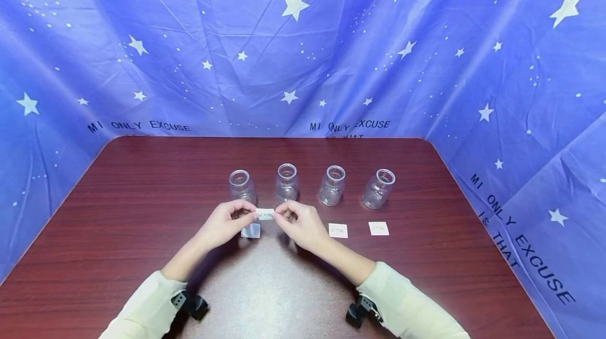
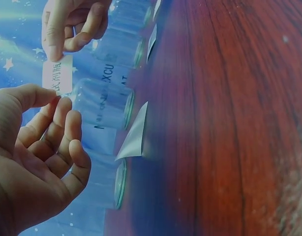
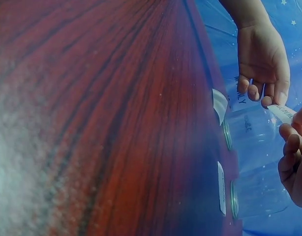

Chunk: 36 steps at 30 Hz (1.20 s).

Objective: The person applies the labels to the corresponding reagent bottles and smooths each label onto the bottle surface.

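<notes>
My left hand (image 1: 226,224) and right hand (image 1: 303,227) hold a small white label (image 1: 265,214) between them, each pinching one end with thumb and index finger. In the left wrist view, printed characters show on the label (image 2: 58,74). It is held above the table, in front of the two left glass jars, the leftmost jar (image 1: 242,191) and its neighbour (image 1: 286,187). A blank-looking white label (image 1: 251,231) lies below the left fingertips; in the left wrist view this label (image 2: 135,135) looks bent up from the table.
Two more open glass jars, one right of centre (image 1: 332,189) and one at the far right (image 1: 377,192), continue the row. Before them lie a printed label (image 1: 338,231) and another label (image 1: 379,229). A starry blue curtain (image 1: 265,81) surrounds the dark red wooden table (image 1: 118,233).
</notes>
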### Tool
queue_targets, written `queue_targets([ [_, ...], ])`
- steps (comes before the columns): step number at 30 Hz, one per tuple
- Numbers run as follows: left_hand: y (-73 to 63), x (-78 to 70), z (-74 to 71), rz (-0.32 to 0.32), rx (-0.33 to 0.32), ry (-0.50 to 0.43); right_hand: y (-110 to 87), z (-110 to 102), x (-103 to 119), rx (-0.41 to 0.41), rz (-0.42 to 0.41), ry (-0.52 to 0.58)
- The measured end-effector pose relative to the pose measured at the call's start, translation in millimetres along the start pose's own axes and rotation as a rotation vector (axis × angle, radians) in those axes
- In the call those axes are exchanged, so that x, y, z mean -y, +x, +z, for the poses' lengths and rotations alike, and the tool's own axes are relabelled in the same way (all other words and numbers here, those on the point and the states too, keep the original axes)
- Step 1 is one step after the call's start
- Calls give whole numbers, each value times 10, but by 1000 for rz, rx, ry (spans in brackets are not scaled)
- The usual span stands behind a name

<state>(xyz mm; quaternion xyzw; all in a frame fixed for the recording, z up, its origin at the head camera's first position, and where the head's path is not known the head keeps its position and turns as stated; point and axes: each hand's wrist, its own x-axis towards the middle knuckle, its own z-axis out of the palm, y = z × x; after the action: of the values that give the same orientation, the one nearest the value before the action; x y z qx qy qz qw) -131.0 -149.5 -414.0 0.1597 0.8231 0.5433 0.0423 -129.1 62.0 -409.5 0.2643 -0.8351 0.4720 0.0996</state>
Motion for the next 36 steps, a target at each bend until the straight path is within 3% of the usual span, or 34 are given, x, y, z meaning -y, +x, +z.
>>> queue_targets([
  [10, -14, 52, -70, -16, -23, 23, 71, 66, -14, 23, 9, -10],
  [16, -53, 19, -114, -39, -44, 41, 108, 119, -31, 42, 5, -79],
  [25, -64, 112, -170, -58, -68, 106, 185, 217, -58, 77, 34, -216],
  [36, -54, 190, -234, -72, -82, 117, 244, 293, -41, 101, 44, -256],
])
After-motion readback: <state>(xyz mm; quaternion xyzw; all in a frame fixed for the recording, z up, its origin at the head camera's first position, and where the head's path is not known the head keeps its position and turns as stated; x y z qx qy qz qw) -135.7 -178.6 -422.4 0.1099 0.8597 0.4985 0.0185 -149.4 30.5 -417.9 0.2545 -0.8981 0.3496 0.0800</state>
